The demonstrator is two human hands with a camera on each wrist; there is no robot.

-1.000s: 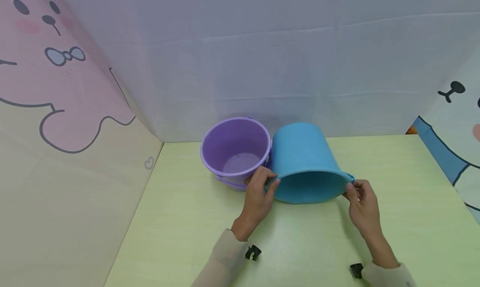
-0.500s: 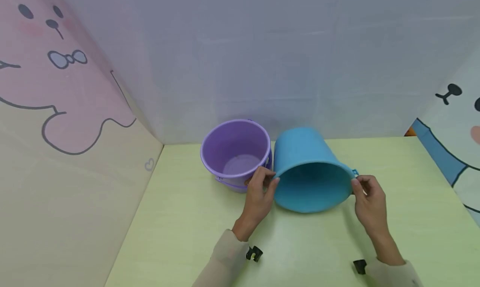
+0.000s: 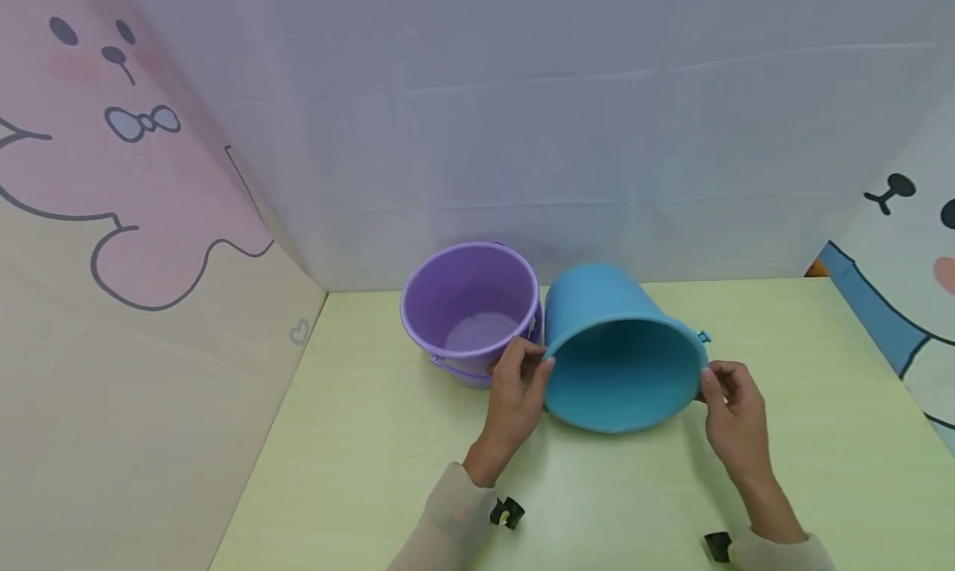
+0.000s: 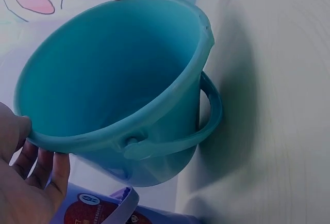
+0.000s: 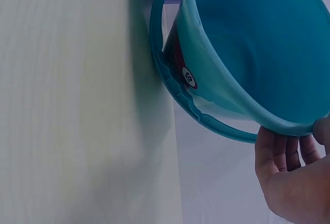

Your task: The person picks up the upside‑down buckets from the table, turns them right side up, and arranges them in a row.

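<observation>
A blue bucket (image 3: 600, 293) is tilted with its mouth toward me, between my two hands. My left hand (image 3: 515, 401) pinches the rim on the left, thumb inside and fingers outside, as the left wrist view shows. On the opposite side my right hand (image 3: 737, 418) grips the rim the same way. The bucket's handle (image 4: 211, 105) hangs down underneath, above the table in both wrist views. Its inside (image 5: 273, 43) shows nothing in it. Close at its left stands a purple bucket (image 3: 470, 297), upright, with my left fingers in front of its lower right side.
The pale green table (image 3: 358, 455) meets a whitish cloth wall (image 3: 477, 123) right behind the buckets. Printed side panels with cartoon animals rise at left and right. A dark clip-like piece (image 3: 507, 513) sits by each sleeve.
The blue bucket's mouth has tipped up and turned more toward me, and my right hand has shifted slightly right with its rim. The purple bucket stays in place.
</observation>
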